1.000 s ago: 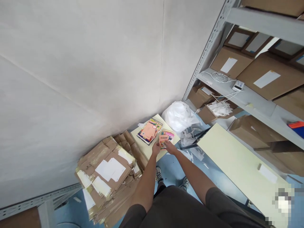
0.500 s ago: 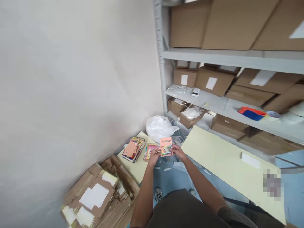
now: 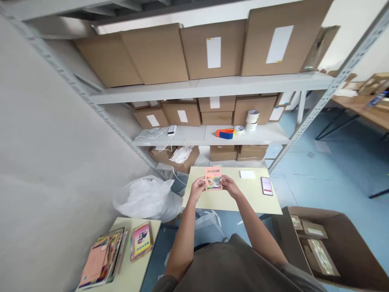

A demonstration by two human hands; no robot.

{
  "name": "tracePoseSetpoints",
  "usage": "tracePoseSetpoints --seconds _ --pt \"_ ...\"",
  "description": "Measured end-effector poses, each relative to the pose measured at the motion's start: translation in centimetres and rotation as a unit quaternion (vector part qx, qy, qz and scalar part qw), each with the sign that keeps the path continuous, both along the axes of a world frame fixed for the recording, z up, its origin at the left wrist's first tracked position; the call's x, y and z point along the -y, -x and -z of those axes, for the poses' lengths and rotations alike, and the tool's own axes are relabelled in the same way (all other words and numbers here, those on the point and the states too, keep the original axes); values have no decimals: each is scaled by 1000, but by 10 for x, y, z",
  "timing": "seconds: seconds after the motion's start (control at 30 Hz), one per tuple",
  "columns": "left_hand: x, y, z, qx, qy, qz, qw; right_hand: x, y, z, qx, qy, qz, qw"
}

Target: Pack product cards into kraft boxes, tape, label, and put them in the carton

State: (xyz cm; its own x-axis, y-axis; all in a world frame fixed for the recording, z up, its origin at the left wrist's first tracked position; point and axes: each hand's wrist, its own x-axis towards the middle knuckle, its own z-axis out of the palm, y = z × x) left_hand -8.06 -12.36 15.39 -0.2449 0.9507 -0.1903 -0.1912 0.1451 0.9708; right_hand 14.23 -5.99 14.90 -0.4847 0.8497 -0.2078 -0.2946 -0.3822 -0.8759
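Observation:
A pink booklet [image 3: 213, 179] with a colourful picture on its cover is held upright over the pale yellow table [image 3: 234, 201]. My left hand [image 3: 198, 188] grips its left edge, fingers closed on it. On the right edge, my right hand [image 3: 230, 186] holds it the same way. Beyond the booklet, a white card [image 3: 247, 174] lies on the table, and a phone [image 3: 267, 186] with its screen lit rests near the table's right end.
At lower left, a side table [image 3: 132, 272] bears a pile of booklets [image 3: 96, 261] and a smaller stack [image 3: 141, 240]. A white plastic bag [image 3: 148, 197] sits beside it. Shelves [image 3: 194, 89] with cartons stand ahead. An open carton [image 3: 349, 243] holds packages at lower right.
The view has swung right, from the wall and side table to the shelves and the yellow table. Both hands still hold the pink booklet, which is now over the yellow table.

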Motion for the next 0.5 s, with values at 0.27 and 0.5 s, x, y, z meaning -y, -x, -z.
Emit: tracePoseSetpoints --seconds 0.27,0.5 --pt "-51 -21 -2 -172 -41 2 984 -21 -17 1 23 -33 103 994" --pt "-73 -23 -25 -176 -107 113 972 -29 35 -22 91 -212 87 969"
